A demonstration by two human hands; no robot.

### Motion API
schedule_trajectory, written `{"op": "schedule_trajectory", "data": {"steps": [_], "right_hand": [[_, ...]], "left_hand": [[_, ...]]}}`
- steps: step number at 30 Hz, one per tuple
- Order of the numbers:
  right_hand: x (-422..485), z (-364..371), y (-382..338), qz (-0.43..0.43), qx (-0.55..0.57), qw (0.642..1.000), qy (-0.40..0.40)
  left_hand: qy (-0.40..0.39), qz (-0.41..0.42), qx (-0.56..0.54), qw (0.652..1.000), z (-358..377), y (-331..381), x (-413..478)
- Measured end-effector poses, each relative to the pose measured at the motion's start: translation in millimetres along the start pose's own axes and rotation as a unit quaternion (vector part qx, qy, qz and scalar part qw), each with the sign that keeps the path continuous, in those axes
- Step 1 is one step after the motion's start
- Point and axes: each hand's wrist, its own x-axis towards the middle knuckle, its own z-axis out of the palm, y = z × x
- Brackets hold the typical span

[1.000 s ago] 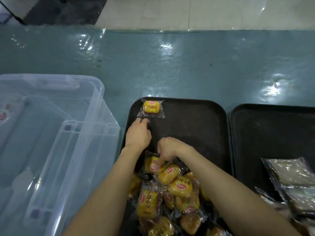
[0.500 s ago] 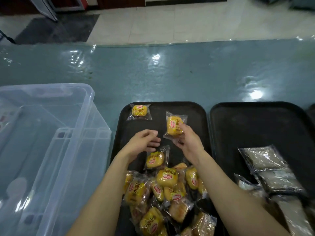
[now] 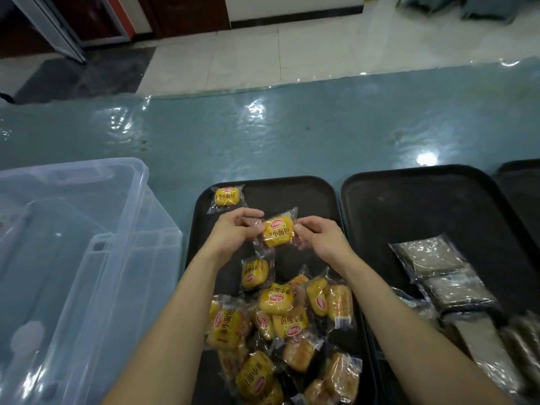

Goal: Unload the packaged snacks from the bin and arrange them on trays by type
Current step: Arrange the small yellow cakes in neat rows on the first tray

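Observation:
A yellow bread packet (image 3: 278, 232) is held above the left black tray (image 3: 315, 200). My left hand (image 3: 233, 229) pinches its left edge and my right hand (image 3: 320, 235) pinches its right edge. One yellow bread packet (image 3: 227, 197) lies alone at the tray's far left corner. Another single packet (image 3: 254, 273) lies below my hands. A heap of several yellow bread packets (image 3: 280, 331) fills the tray's near half. The clear plastic bin (image 3: 73, 258) stands at the left.
A second black tray (image 3: 423, 206) to the right holds several grey-brown snack packets (image 3: 438, 267) along its near right side. A third tray's edge (image 3: 523, 182) shows at far right. The table top (image 3: 263, 135) is teal and glossy, with floor beyond.
My right hand lifted a yellow packet out of the heap and carried it forward. My left hand left the tray's left edge and now grips the packet's other side.

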Motion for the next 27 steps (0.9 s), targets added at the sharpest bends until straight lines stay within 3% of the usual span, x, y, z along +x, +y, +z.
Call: {"op": "schedule_trajectory", "data": {"steps": [3, 7, 10, 15, 18, 25, 27], "right_hand": [[-0.3, 3.9, 0.9, 0.008, 0.082, 0.996, 0.019], [0.3, 9.0, 2.6, 0.015, 0.078, 0.991, 0.108], [0.6, 13.7, 6.8, 0.000, 0.073, 0.993, 0.095], [0.5, 12.1, 6.3, -0.003, 0.070, 0.997, -0.019], [5.2, 14.7, 8.8, 0.004, 0.012, 1.000, 0.007], [37.8, 18.1, 21.1, 0.035, -0.008, 0.998, 0.051], [56.3, 19.3, 21.6, 0.049, -0.010, 0.995, 0.090]], "left_hand": [[0.040, -0.017, -0.092, 0.995, 5.4, -7.5, 0.6], [-0.062, -0.059, -0.123, 0.989, 9.9, -12.0, -6.1], [-0.100, -0.040, -0.071, 0.992, 14.8, -10.5, -8.2], [-0.049, 0.007, 0.006, 0.999, 16.8, -9.4, -2.4], [-0.036, 0.008, 0.042, 0.998, 22.1, -10.3, 4.4], [0.080, 0.006, 0.141, 0.987, 23.0, -26.5, 30.1], [0.131, 0.033, 0.253, 0.958, 16.2, -36.2, 40.5]]}}
